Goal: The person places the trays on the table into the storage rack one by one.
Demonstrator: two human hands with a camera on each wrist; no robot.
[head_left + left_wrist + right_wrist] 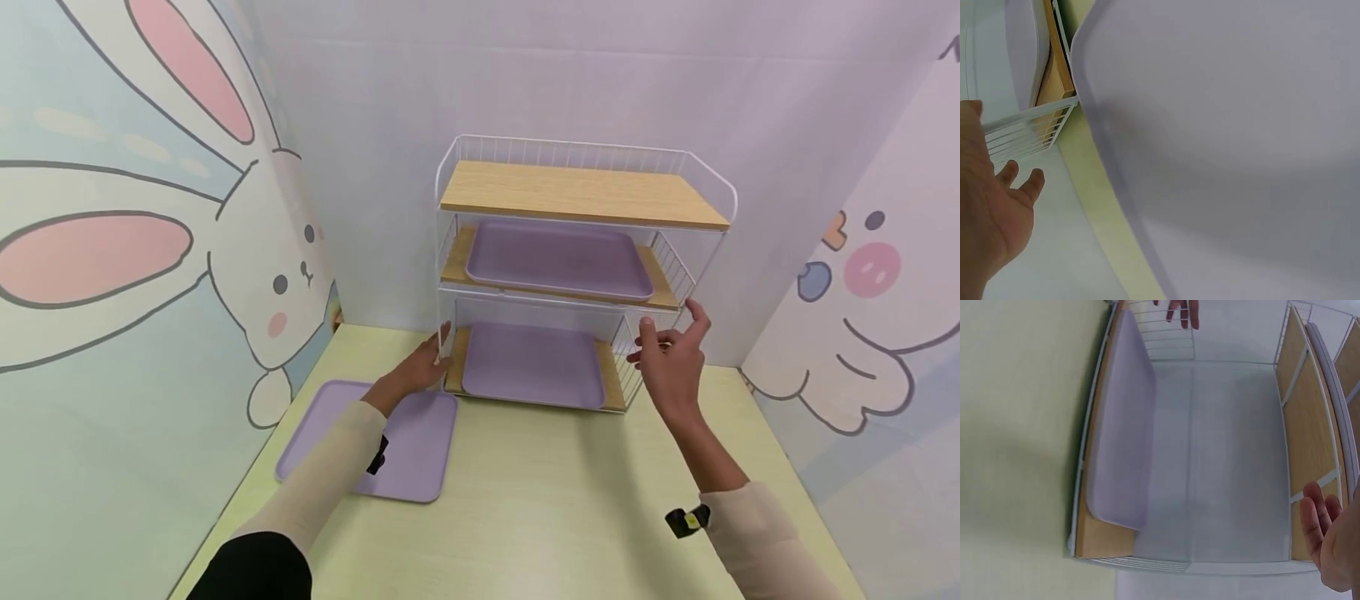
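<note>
A white wire rack [570, 219] with wooden shelves stands against the back wall. One purple tray [558, 258] lies on its middle shelf, another purple tray [532, 367] on the bottom shelf. My left hand [420, 367] is at the rack's lower left side, fingers extended beside the wire side; whether they touch it I cannot tell. Below that arm, a third purple tray [408, 446] lies on the table, partly covered by the sleeve. At the rack's right front, my right hand [672, 367] is raised with loosely bent fingers and holds nothing.
The rack's wooden top shelf [577, 190] bears nothing and has a wire rail around its back and sides. The pale yellow table [525, 500] extends in front. Side walls carry a cartoon rabbit [262, 267] and another cartoon animal [847, 325].
</note>
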